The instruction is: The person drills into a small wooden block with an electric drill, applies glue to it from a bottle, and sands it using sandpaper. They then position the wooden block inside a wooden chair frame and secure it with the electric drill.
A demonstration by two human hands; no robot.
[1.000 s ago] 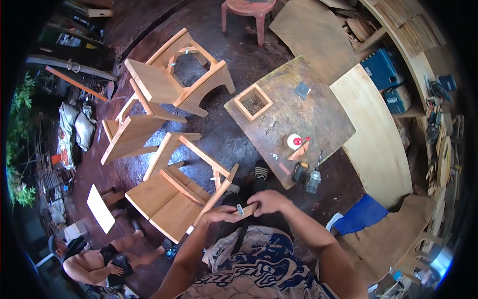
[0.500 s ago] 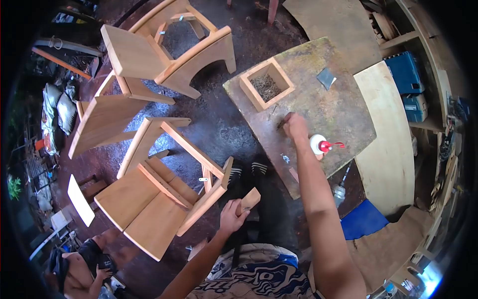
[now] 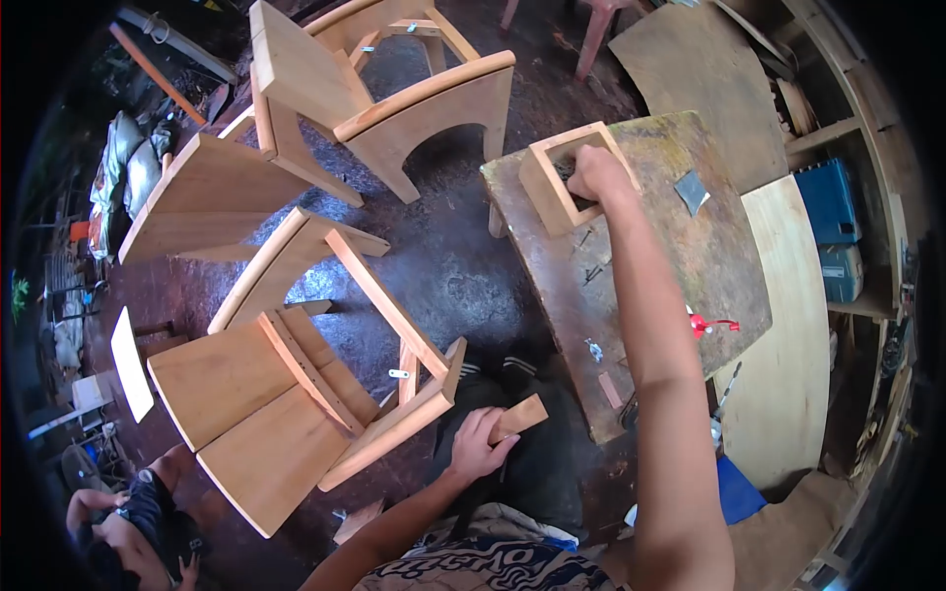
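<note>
My left hand (image 3: 480,445) is closed round a small wooden block (image 3: 519,418) above my lap. My right hand (image 3: 599,177) reaches into the open wooden box (image 3: 552,193) at the table's far left corner; its fingertips are hidden inside, so what they hold cannot be made out. Dark screws (image 3: 593,273) lie on the worn table (image 3: 670,256) just below the box. A red bottle cap (image 3: 700,325) shows beside my right forearm, which covers most of the bottle.
Several wooden chairs stand to the left, the nearest chair (image 3: 266,394) tipped over. A seated person (image 3: 128,532) is at the lower left. Blue tool cases (image 3: 828,202) sit on the right shelf. A power tool lies partly hidden right of my forearm.
My right hand has moved from the tabletop, near the screws, up into the wooden box. My left hand still holds the block. The camera view has shifted.
</note>
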